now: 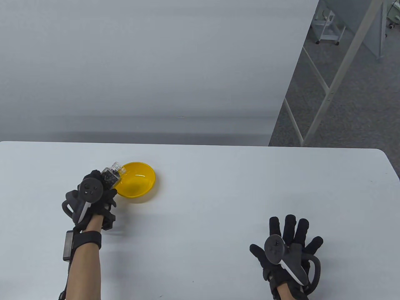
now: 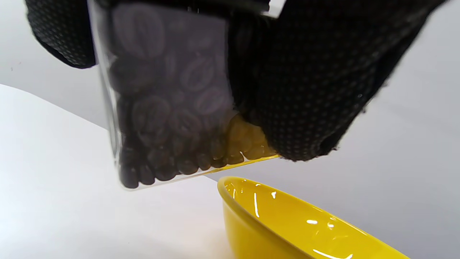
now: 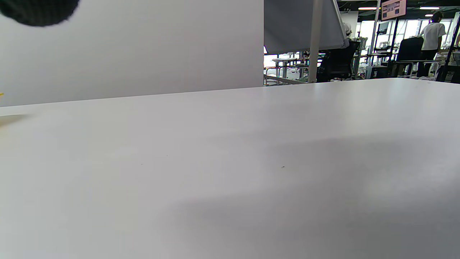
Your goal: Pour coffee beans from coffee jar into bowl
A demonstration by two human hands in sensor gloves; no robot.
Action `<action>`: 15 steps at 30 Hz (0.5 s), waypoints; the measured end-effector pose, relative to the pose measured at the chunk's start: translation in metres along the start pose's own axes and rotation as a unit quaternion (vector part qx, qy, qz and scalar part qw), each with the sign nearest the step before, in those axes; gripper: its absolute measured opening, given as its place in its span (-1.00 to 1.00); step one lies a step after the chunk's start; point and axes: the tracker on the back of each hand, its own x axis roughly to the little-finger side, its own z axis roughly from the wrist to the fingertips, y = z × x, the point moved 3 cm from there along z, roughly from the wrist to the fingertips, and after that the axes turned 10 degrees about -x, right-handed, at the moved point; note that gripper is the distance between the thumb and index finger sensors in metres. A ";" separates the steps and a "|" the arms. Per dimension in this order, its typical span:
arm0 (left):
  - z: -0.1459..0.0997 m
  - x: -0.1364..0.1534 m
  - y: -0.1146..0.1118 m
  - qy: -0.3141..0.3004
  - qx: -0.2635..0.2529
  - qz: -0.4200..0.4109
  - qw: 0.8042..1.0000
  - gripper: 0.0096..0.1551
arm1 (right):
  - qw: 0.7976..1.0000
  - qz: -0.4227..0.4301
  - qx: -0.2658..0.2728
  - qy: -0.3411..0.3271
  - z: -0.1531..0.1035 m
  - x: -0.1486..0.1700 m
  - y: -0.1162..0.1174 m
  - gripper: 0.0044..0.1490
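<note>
- The left hand (image 1: 93,195) has its grip closed around the coffee jar (image 1: 112,175), the gloved fingers (image 2: 309,82) wrapped over the clear, flat-sided body.
- The jar is tilted, its uncapped mouth pointing away from the person and over the near-left rim of the yellow bowl (image 1: 137,182); the jar is lifted off the worktop (image 1: 218,193).
- The coffee beans (image 2: 169,118) lie heaped inside the jar; in the left wrist view the jar's lower edge hangs just above the bowl's rim (image 2: 230,190), apart from it.
- No beans show in the part of the bowl that is visible.
- The left forearm runs up from the worktop's near edge, the wrist bent so the tracker on the back of the hand faces upward.
- The bowl stands on the left half of the worktop, nearer the far edge than the near one.
- The right hand (image 1: 289,250) lies palm down near the near-right corner of the worktop, its grip wide, fingers spread and holding nothing, well apart from bowl and jar.
- In the right wrist view only a dark fingertip (image 3: 37,10) shows at the top-left corner.
</note>
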 end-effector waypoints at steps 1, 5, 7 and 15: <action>0.000 0.000 0.000 -0.001 0.000 0.002 1.000 0.15 | 1.000 0.001 0.000 0.001 0.000 0.000 0.000 0.30; -0.001 -0.004 -0.002 -0.020 -0.003 0.030 0.999 0.15 | 1.000 0.004 0.000 0.002 0.001 0.001 -0.001 0.30; -0.002 -0.006 -0.003 -0.029 -0.006 0.042 0.999 0.15 | 1.000 0.003 -0.001 0.002 0.001 0.001 0.000 0.30; -0.004 -0.014 -0.003 -0.055 -0.015 0.081 0.995 0.15 | 1.000 0.002 -0.002 0.002 0.001 0.001 -0.001 0.31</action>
